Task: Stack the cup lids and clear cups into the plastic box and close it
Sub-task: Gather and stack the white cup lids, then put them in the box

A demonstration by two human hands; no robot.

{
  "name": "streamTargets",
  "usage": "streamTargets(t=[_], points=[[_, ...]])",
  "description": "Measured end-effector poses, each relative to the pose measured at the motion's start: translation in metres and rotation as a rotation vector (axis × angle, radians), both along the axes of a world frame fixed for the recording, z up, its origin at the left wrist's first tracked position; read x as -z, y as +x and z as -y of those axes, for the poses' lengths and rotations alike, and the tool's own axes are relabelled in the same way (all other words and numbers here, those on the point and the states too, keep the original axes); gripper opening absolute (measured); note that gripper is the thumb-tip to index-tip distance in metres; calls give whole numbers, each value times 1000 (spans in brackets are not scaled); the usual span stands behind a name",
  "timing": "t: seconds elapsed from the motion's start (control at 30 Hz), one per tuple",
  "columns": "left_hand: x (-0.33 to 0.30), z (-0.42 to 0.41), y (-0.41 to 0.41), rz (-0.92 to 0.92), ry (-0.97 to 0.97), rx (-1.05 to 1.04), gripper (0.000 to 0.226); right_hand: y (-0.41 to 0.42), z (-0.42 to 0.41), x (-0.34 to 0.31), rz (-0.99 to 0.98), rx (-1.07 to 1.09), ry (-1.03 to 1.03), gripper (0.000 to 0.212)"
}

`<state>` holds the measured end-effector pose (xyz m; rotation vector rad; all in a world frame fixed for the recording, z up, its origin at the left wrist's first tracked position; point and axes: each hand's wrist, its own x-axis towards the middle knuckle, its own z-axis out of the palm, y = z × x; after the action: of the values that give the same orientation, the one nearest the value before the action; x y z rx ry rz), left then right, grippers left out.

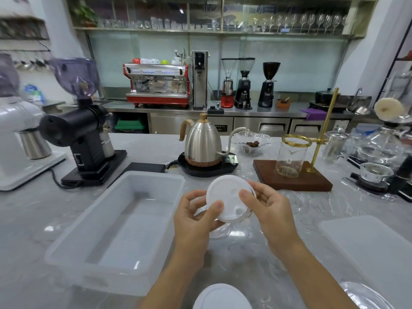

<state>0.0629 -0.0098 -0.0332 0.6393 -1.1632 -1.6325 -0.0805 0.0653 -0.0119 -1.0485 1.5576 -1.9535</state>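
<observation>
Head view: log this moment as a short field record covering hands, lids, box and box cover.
left hand: grips the white lid's left edge, thumb on top
right hand: grips the same lid's right edge
held lid: white, round, tilted toward the camera, above the counter
second lid: white, at the bottom edge, partly cut off
plastic box: translucent, open, nothing inside, left of the hands
box cover: flat on the counter, right of the hands
clear cups: see-through, under the hands; count unclear

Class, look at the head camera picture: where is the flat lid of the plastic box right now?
The box lid lies flat on the counter at the right edge, off the plastic box, right of both hands.
</observation>
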Motion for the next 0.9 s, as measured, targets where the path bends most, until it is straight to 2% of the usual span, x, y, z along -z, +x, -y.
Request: streamTargets(t=[0.1,0.23,0.4,0.5,0.63,0.73,0.8,0.9], points=[[-10,-7,-1,-18,-16,-2,46,1,-5,-9,-9,-6,-28,36],[-36,-13,6,23,-82,19,53,0,-10,-25,-7,-86,-96,31],[-81,6,43,151,-180,29,66,12,3,-62,-76,-231,-118,42],[-108,27,78,273,-238,25,76,25,23,-90,-194,-321,-31,63],[-136,51,115,466,-348,112,87,50,50,-122,-396,-506,165,55],[-150,64,136,639,-420,229,81,66,67,-138,-561,-595,276,53],[-156,71,147,679,-411,276,73,74,77,-143,-627,-628,309,55],[-156,81,160,674,-358,257,61,79,85,-145,-584,-645,286,70]])
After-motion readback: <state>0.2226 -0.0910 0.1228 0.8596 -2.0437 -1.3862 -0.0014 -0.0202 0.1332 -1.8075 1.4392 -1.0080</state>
